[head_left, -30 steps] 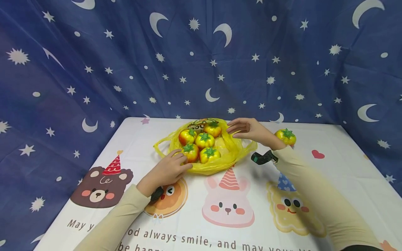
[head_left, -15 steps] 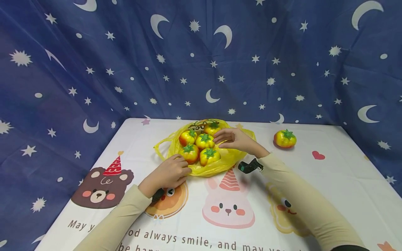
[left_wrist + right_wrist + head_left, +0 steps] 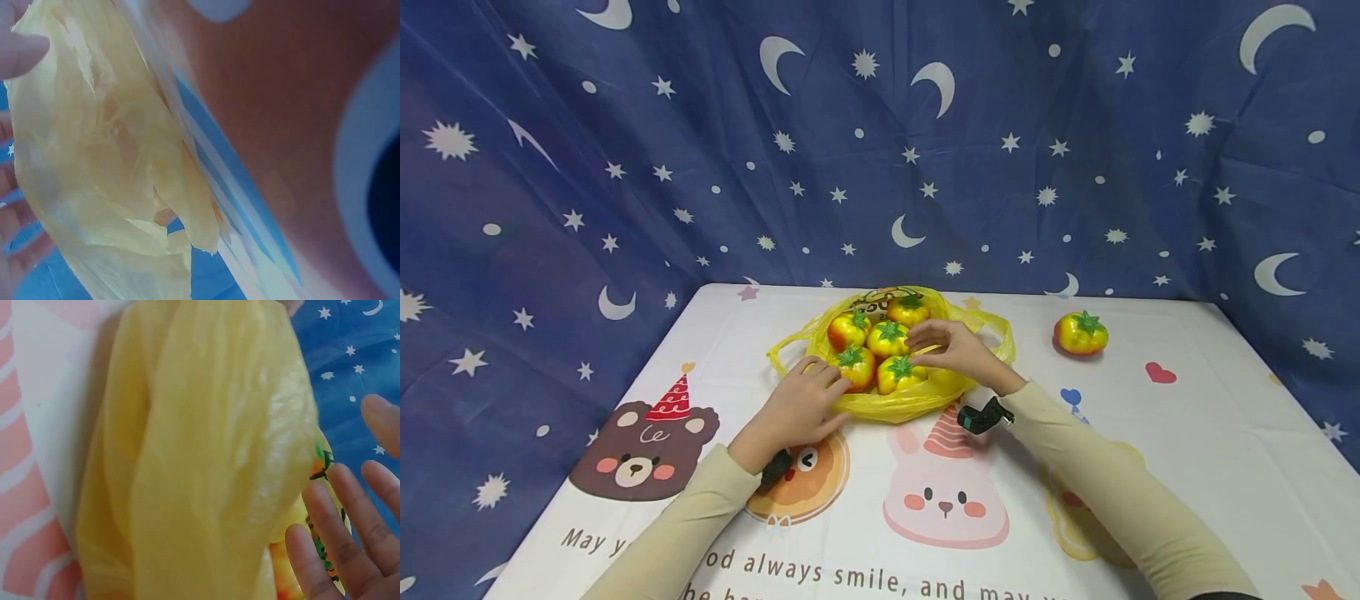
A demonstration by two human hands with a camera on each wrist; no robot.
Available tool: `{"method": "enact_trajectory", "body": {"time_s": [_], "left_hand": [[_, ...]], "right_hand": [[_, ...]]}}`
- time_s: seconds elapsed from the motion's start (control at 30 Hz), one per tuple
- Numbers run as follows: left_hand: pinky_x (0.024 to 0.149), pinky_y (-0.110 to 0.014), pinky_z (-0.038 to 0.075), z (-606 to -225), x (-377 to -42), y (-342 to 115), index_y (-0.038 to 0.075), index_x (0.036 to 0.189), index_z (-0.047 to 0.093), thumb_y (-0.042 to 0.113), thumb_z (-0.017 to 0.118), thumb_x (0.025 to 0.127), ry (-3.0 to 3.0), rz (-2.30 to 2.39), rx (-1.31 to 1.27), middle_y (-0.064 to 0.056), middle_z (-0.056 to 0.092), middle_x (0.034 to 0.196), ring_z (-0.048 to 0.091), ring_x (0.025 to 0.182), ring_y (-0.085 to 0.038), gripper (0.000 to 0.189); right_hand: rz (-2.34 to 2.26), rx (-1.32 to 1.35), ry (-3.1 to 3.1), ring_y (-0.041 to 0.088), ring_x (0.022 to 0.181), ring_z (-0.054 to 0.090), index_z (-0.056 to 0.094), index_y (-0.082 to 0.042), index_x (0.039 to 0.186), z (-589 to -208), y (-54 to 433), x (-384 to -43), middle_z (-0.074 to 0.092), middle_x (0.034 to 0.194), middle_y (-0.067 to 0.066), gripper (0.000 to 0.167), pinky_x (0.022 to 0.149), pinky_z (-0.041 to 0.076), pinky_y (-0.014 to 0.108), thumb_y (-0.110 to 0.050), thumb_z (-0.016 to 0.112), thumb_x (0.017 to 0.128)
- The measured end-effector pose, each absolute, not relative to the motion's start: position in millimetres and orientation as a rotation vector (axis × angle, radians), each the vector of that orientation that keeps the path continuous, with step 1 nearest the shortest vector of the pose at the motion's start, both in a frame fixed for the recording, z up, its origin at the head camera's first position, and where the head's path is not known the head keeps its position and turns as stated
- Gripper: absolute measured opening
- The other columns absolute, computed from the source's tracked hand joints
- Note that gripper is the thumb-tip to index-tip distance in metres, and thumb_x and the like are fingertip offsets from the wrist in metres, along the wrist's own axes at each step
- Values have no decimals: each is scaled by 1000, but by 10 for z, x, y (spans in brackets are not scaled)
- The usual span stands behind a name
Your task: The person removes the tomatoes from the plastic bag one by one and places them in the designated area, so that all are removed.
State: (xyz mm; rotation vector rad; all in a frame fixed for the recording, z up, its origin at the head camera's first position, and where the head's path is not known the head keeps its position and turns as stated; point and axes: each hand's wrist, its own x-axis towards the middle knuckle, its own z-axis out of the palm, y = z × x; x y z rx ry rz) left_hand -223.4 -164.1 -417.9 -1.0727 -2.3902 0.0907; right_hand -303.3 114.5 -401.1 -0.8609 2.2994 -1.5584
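Note:
A yellow plastic bag [image 3: 895,407] lies with its mouth spread on the table. Inside it sit several glossy yellow-red fruits [image 3: 848,332] with green star-shaped tops, like tomatoes or persimmons. At the bag's front left, my left hand [image 3: 797,404] lies over the rim, fingers extended; the left wrist view has its thumb [image 3: 25,53] against the plastic. My right hand [image 3: 961,352] hovers over the right part of the opening, close to the fruits, and hides part of the bag. Its spread fingers [image 3: 340,544] hold nothing in the right wrist view.
One more such fruit [image 3: 1081,333] stands alone on the white tablecloth [image 3: 1225,450] at the back right. The bag's handle loops [image 3: 779,354] stick out to the sides. A blue curtain [image 3: 880,217] with moons and stars rises behind the table.
My right hand has moved left and nearer, from the bag's right rim to above the fruits. My left hand has stayed at the front left rim, its fingers slightly shifted.

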Motion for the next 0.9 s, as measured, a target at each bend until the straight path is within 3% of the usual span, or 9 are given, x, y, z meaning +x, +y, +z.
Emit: {"method": "enact_trajectory", "body": {"time_s": [0.37,0.6,0.9], "left_hand": [[98,-47,38,-4179,-2242,-1684,10,98,58,23,60,64,-2516,152,-842,-8,58,93,54,94,-29,37],[97,-47,41,-4200,-2269,-1691,9,89,60,3,65,66,-2441,174,-798,-9,59,91,54,91,-29,24],[99,-50,40,-4181,-2265,-1687,9,92,62,2,63,66,-2469,145,-741,-10,60,93,55,96,-30,27]], "right_hand": [[-1477,-846,2383,30,105,62,61,0,113,-4130,1124,-3031,64,112,18,40,86,54,35,-11,74,77],[-1420,-816,2383,29,107,61,62,-4,112,-4185,1121,-3040,64,114,14,39,87,53,36,-14,75,76],[-1350,-856,2378,30,109,61,62,-4,114,-4166,1131,-3015,62,117,14,45,89,53,38,-17,77,75]]}}
